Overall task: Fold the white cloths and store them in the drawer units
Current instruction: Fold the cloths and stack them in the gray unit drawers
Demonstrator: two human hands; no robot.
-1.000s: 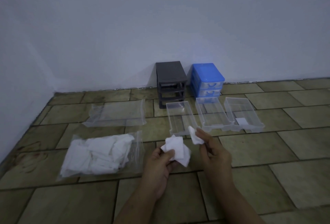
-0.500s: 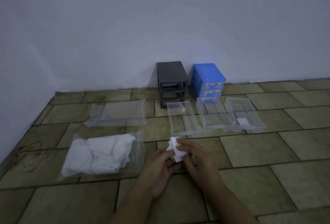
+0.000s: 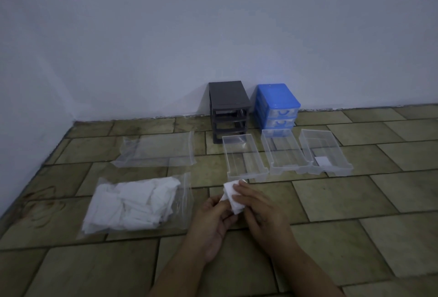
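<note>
Left hand (image 3: 214, 219): nearest, palm up, fingers curled, pinching the lower left edge of the white cloth (image 3: 233, 196). Right hand (image 3: 258, 209): fingers laid over the cloth's right side, thumb hidden beneath; grip uncertain. Cloth: small, partly folded, held above the tiled floor (image 3: 355, 202), long axis running from near right to far left. Clear bag of white cloths (image 3: 135, 204): on the floor, left of the hands. Empty clear bag (image 3: 157, 149): beyond it. Three clear drawers (image 3: 284, 152): side by side past the hands, long axes pointing toward the wall; the rightmost holds a folded white piece (image 3: 322, 161). Dark drawer unit (image 3: 228, 109) and blue drawer unit (image 3: 277, 107): against the wall.
</note>
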